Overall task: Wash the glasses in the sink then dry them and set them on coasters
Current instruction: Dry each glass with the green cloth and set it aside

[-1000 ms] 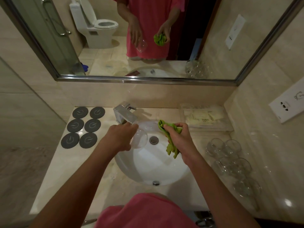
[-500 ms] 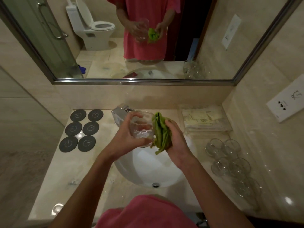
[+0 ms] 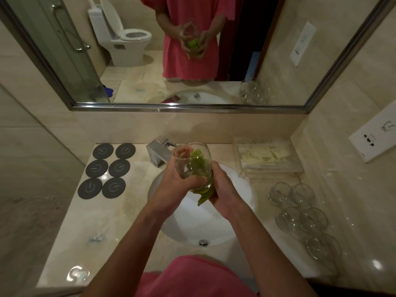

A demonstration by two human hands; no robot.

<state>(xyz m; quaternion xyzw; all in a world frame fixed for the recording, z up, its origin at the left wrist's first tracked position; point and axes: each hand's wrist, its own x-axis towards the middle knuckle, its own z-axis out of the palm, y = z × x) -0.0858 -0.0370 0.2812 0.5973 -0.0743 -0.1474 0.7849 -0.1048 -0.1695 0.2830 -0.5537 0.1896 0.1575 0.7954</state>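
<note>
Gripping the glass (image 3: 191,166) in the left hand (image 3: 175,179), right hand (image 3: 222,189) clenching the green cloth (image 3: 203,192) against it, above the sink (image 3: 240,224).

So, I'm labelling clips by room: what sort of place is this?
A bathroom, probably a hotel's: a toilet reflected in the mirror, a vanity sink, and a tray of packaged toiletries.

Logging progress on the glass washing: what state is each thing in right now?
glass: held over the sink, cloth against it
green cloth: bunched, pressed to the glass
left hand: grips the glass
right hand: grips the cloth
coasters: six, all bare
other glasses: on the counter, right
</note>
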